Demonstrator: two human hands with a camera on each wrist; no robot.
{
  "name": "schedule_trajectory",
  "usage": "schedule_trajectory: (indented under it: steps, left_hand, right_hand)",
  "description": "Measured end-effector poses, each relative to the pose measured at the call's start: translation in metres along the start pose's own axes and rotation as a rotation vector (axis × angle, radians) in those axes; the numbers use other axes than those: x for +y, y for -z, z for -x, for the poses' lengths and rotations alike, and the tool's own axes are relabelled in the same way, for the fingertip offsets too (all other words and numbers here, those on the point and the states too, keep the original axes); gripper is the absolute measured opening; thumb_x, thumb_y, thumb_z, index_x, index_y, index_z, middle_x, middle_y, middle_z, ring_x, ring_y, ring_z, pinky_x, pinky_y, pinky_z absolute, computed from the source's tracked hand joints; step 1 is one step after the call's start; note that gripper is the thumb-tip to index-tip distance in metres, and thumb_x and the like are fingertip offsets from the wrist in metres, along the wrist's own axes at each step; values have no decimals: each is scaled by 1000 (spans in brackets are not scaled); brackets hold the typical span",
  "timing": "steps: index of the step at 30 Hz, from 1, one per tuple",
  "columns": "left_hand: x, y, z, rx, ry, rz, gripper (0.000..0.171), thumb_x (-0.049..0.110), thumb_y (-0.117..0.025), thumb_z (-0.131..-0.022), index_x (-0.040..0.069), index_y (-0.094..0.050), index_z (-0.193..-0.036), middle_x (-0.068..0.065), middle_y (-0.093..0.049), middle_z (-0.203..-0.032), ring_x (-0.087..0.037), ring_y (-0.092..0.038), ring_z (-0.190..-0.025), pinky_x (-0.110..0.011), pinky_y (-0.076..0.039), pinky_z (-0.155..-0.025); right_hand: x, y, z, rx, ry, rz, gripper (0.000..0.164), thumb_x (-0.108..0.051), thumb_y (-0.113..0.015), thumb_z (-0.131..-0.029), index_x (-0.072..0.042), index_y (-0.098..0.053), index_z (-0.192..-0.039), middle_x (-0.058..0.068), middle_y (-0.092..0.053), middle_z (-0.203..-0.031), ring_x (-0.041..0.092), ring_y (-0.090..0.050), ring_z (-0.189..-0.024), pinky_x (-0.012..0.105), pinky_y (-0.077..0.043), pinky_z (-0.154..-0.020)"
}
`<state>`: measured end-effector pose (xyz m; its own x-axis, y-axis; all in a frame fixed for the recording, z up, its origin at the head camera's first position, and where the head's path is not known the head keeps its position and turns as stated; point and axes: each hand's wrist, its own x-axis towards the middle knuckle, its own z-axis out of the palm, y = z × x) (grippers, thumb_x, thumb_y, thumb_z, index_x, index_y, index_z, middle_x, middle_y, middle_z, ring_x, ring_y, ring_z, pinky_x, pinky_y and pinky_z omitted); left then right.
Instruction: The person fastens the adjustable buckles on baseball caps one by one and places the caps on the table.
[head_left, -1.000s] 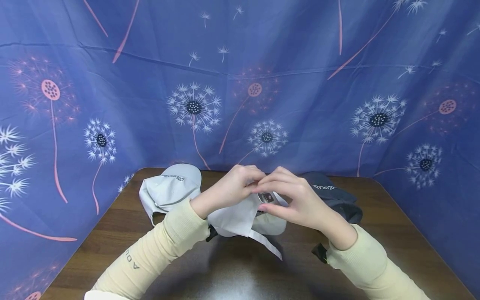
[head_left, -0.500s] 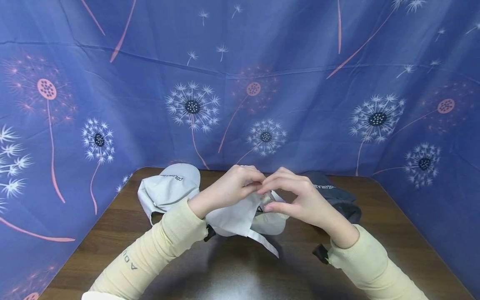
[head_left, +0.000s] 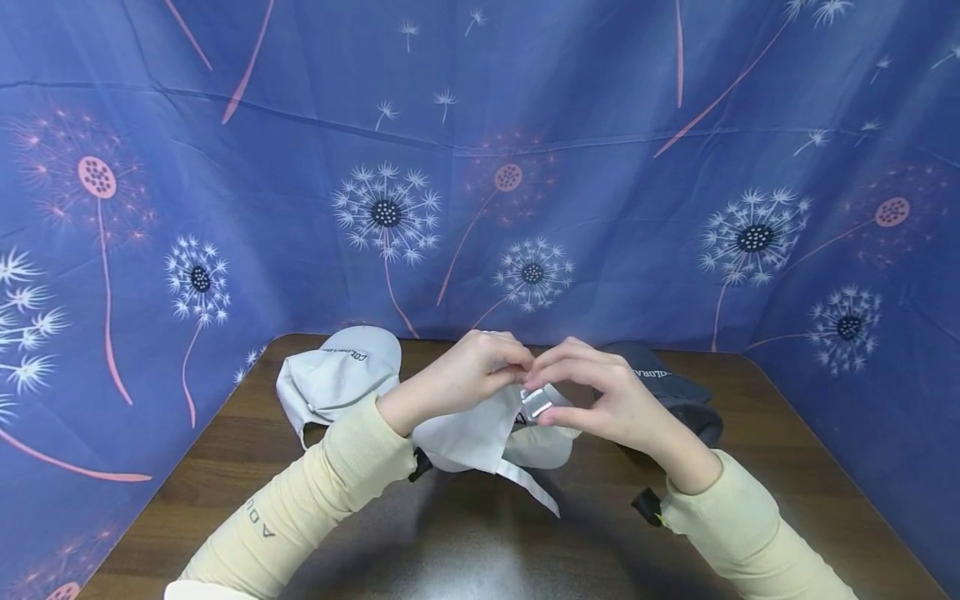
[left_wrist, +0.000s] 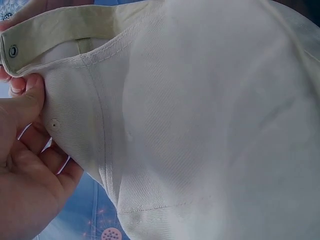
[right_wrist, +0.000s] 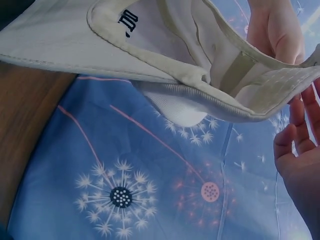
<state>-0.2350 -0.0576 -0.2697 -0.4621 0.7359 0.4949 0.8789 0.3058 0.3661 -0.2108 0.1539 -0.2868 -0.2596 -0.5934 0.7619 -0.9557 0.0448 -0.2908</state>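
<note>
In the head view my left hand [head_left: 476,371] grips the back edge of a white cap [head_left: 465,433]. My right hand [head_left: 600,392] pinches the strap end beside it, the two hands' fingertips nearly meeting. A small shiny silver piece [head_left: 536,403] shows between the right thumb and fingers; its kind is unclear. The left wrist view shows the cap's strap [left_wrist: 75,25] with a metal snap [left_wrist: 13,51], and my left thumb [left_wrist: 31,95] on the cap edge. From the right wrist, the cap's hollow inside [right_wrist: 225,55] is visible. A loose strap [head_left: 531,490] hangs below the cap.
Another white cap [head_left: 341,375] with dark lettering lies at the left on the brown wooden table [head_left: 247,450]. A dark cap [head_left: 667,392] lies at the right, partly behind my right hand. A blue dandelion-patterned cloth [head_left: 615,208] hangs behind and beside the table.
My right hand has shifted slightly to the right, with its thumb tip moving right too. The silver piece has turned and looks brighter. My left hand has stayed nearly in place.
</note>
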Motion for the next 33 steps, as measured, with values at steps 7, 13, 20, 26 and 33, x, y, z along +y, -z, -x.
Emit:
schedule_trajectory:
  steps: [7, 13, 20, 26, 33]
  left_hand:
    - [0, -1, -1, -14, -6, 21, 10, 6, -64, -88, 9, -72, -93, 3, -70, -88, -6, -59, -82, -17, -47, -76]
    - [1, -2, -1, -2, -5, 24, 10, 11, -67, -87, 12, -73, -95, 5, -70, -88, -3, -58, -81, -23, -49, -74]
    - [4, -1, 4, 31, 5, 7, 10, 16, -68, -87, 14, -74, -95, 7, -69, -87, -1, -56, -79, -18, -47, -70]
    - [8, 1, 10, 115, 21, 19, 13, 15, -70, -85, 14, -73, -99, 8, -69, -93, -4, -58, -87, -24, -48, -75]
    - [22, 2, 23, 245, -10, -82, 20, 10, -70, -85, 10, -69, -104, 1, -68, -103, -11, -59, -99, -23, -48, -84]
  right_hand:
    - [1, -1, -3, 90, 152, 62, 27, -24, -77, -79, -3, -71, -94, 9, -68, -91, 19, -58, -87, 23, -45, -83]
    - [-4, -5, -3, 205, 122, -24, 22, -19, -76, -80, 0, -71, -92, 9, -68, -86, 18, -59, -84, 22, -47, -80]
    - [6, -15, 16, 260, -22, -283, 21, -7, -75, -79, 2, -69, -97, 12, -67, -94, 20, -61, -91, 26, -51, -81]
    - [4, -17, 22, 294, -116, -347, 18, -3, -73, -80, 2, -68, -97, 11, -67, -98, 20, -62, -92, 26, -54, -76]
    - [4, -17, 26, 320, -202, -336, 18, -5, -72, -81, -1, -69, -99, 8, -67, -99, 18, -62, -91, 22, -53, -65]
